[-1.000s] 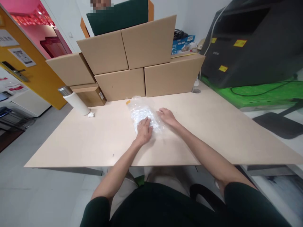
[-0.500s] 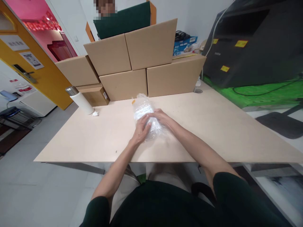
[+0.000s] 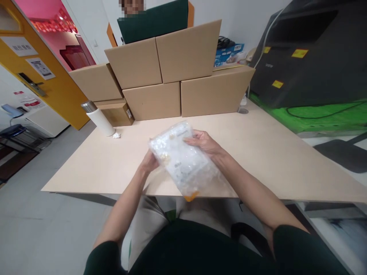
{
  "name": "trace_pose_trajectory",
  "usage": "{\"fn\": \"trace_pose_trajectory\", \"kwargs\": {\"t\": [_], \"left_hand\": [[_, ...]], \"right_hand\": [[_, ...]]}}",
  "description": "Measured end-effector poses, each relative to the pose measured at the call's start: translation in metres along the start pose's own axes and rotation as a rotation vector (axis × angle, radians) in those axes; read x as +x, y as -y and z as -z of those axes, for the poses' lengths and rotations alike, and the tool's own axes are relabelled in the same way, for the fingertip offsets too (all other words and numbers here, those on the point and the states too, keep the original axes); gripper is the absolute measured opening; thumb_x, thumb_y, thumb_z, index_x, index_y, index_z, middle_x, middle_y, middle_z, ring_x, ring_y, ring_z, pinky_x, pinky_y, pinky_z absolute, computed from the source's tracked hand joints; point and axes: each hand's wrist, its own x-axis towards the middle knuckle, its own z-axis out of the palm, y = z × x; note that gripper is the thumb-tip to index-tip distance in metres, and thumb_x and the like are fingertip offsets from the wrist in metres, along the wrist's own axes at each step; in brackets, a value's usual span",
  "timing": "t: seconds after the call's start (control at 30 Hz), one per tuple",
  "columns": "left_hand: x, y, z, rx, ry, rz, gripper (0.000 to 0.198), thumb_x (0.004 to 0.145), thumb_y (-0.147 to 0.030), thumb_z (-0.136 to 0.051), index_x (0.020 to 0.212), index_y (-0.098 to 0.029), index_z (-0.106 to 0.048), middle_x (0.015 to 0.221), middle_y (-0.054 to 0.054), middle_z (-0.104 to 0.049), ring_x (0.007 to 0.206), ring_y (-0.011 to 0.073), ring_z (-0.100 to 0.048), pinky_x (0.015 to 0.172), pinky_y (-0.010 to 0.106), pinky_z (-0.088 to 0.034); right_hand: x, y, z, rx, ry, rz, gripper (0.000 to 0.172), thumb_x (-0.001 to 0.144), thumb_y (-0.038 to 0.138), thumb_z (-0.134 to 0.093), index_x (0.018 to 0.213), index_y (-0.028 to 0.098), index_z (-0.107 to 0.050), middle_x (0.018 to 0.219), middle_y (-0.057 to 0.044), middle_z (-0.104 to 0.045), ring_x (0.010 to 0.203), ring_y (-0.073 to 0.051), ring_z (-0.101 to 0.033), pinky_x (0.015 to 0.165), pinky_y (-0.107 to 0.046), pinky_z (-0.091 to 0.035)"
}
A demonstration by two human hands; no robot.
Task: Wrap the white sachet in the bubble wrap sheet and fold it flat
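A bubble-wrapped package [image 3: 183, 158], clear and crinkled with an orange patch at its near end, is held tilted above the tabletop [image 3: 258, 152]. My left hand [image 3: 149, 160] grips its left edge, with the fingers mostly hidden behind the wrap. At the upper right side, my right hand [image 3: 205, 142] is closed on the package, thumb lying over its face. Small dark print and yellowish spots show through the plastic, but what is inside cannot be made out.
A white flask [image 3: 100, 121] with a metal cap stands at the table's left, beside a crumpled white scrap [image 3: 116, 135]. Stacked cardboard boxes [image 3: 151, 101] line the back edge. Behind them is another person [image 3: 132, 7]. A large black cabinet [image 3: 309, 57] stands at right.
The package has been lifted off the table and turned, its orange patch now toward me. My hands have moved apart, from lying on top to gripping its two sides.
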Motion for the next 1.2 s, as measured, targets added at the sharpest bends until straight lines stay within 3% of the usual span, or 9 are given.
{"fn": "trace_pose_trajectory", "kwargs": {"t": [0.17, 0.33, 0.43, 0.53, 0.63, 0.7, 0.9, 1.07, 1.2], "left_hand": [[0.009, 0.032, -0.013, -0.330, 0.015, -0.011, 0.086, 0.077, -0.078, -0.056, 0.131, -0.011, -0.058, 0.124, 0.018, -0.068, 0.126, 0.0381, -0.057, 0.109, 0.053, -0.041], [0.027, 0.046, -0.004, 0.108, -0.267, -0.003, 0.064, 0.077, -0.038, -0.074, 0.131, -0.011, -0.054, 0.120, 0.018, -0.069, 0.109, 0.0317, -0.066, 0.098, 0.047, -0.051], [0.035, 0.049, 0.006, 0.547, -0.520, -0.083, 0.079, 0.080, -0.040, -0.071, 0.147, -0.013, -0.037, 0.130, 0.020, -0.061, 0.114, 0.0311, -0.063, 0.098, 0.049, -0.050], [0.038, 0.047, 0.018, 1.072, -0.537, -0.295, 0.090, 0.080, -0.046, -0.069, 0.154, -0.016, -0.027, 0.153, 0.023, -0.036, 0.138, 0.0362, -0.043, 0.110, 0.054, -0.038], [0.040, 0.042, 0.031, 1.438, -0.332, -0.401, 0.069, 0.089, -0.052, -0.056, 0.149, -0.020, -0.040, 0.164, 0.017, -0.017, 0.152, 0.0377, -0.013, 0.119, 0.057, -0.020], [0.040, 0.037, 0.040, 1.559, -0.184, -0.346, 0.063, 0.095, -0.055, -0.046, 0.150, -0.024, -0.040, 0.165, 0.013, -0.018, 0.153, 0.0353, -0.008, 0.120, 0.057, -0.014], [0.043, 0.016, 0.059, 1.585, 0.138, -0.178, 0.110, 0.078, -0.074, -0.060, 0.160, -0.020, -0.009, 0.166, 0.017, -0.009, 0.153, 0.0359, -0.009, 0.123, 0.055, -0.010], [0.045, 0.013, 0.070, 1.553, 0.257, -0.138, 0.137, 0.064, -0.080, -0.068, 0.159, -0.015, 0.007, 0.164, 0.021, 0.008, 0.152, 0.0390, 0.001, 0.122, 0.055, -0.013], [0.045, 0.016, 0.070, 1.578, 0.256, -0.126, 0.139, 0.064, -0.079, -0.069, 0.159, -0.016, 0.011, 0.165, 0.020, 0.006, 0.152, 0.0390, -0.001, 0.123, 0.054, -0.012]], "right_hand": [[0.034, -0.030, 0.003, -0.052, -0.335, -0.003, 0.042, 0.054, 0.044, -0.089, 0.078, 0.019, -0.066, 0.069, 0.001, -0.066, 0.063, -0.016, -0.060, 0.060, -0.028, -0.049], [0.068, -0.062, 0.028, -0.549, -0.589, -0.030, 0.037, 0.072, 0.054, -0.072, 0.075, 0.020, -0.057, 0.071, 0.000, -0.059, 0.069, -0.018, -0.056, 0.063, -0.030, -0.047], [0.076, -0.075, 0.038, -0.916, -0.631, 0.078, 0.041, 0.082, 0.048, -0.061, 0.109, 0.017, -0.060, 0.105, -0.011, -0.064, 0.097, -0.026, -0.058, 0.086, -0.038, -0.049], [0.074, -0.081, 0.042, -1.226, -0.545, 0.265, 0.052, 0.092, 0.042, -0.047, 0.138, 0.017, -0.049, 0.144, -0.017, -0.047, 0.133, -0.032, -0.041, 0.109, -0.048, -0.035], [0.070, -0.080, 0.051, -1.406, -0.271, 0.301, 0.056, 0.100, 0.045, -0.031, 0.146, 0.018, -0.043, 0.159, -0.013, -0.032, 0.149, -0.030, -0.020, 0.119, -0.050, -0.019], [0.066, -0.074, 0.061, -1.456, -0.058, 0.238, 0.068, 0.099, 0.057, -0.028, 0.153, 0.016, -0.032, 0.164, -0.013, -0.024, 0.152, -0.028, -0.012, 0.122, -0.049, -0.014], [0.056, -0.052, 0.088, -1.476, 0.298, 0.015, 0.126, 0.070, 0.086, -0.054, 0.160, 0.018, 0.002, 0.167, -0.013, 0.006, 0.153, -0.036, 0.004, 0.122, -0.052, -0.005], [0.054, -0.052, 0.094, -1.452, 0.358, -0.018, 0.133, 0.064, 0.086, -0.061, 0.159, 0.024, 0.009, 0.167, -0.010, 0.009, 0.152, -0.039, 0.005, 0.122, -0.055, -0.003], [0.052, -0.056, 0.095, -1.441, 0.329, -0.019, 0.133, 0.064, 0.084, -0.064, 0.159, 0.027, 0.009, 0.168, -0.008, 0.007, 0.152, -0.040, 0.005, 0.122, -0.056, -0.004]]}}
